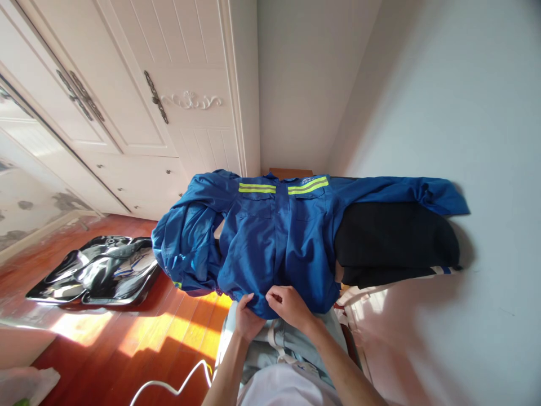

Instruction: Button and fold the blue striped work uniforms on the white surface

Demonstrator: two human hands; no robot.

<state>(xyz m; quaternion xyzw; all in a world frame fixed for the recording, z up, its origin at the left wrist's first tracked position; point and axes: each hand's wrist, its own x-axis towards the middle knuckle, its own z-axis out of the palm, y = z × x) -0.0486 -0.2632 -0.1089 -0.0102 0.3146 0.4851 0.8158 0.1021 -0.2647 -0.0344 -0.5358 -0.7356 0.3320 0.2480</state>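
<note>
A blue work jacket (257, 242) with yellow-and-silver reflective strips across the chest lies front up, its collar away from me. One sleeve stretches right over a folded black garment (393, 242). At its near hem, my left hand (248, 318) is closed on the cloth, thumb on top and the other fingers underneath. Just to the right, my right hand (291, 305) has its fingers curled in a pinch at the same hem, by the front placket. On the left, the other sleeve runs onto a bunched blue garment (183, 242).
An open black suitcase (95, 270) with things inside lies on the reddish wooden floor (169, 332). White wardrobe doors (186, 73) stand behind on the left, and a pale wall (465, 113) closes off the right. A white cable (173, 389) curves near my left forearm.
</note>
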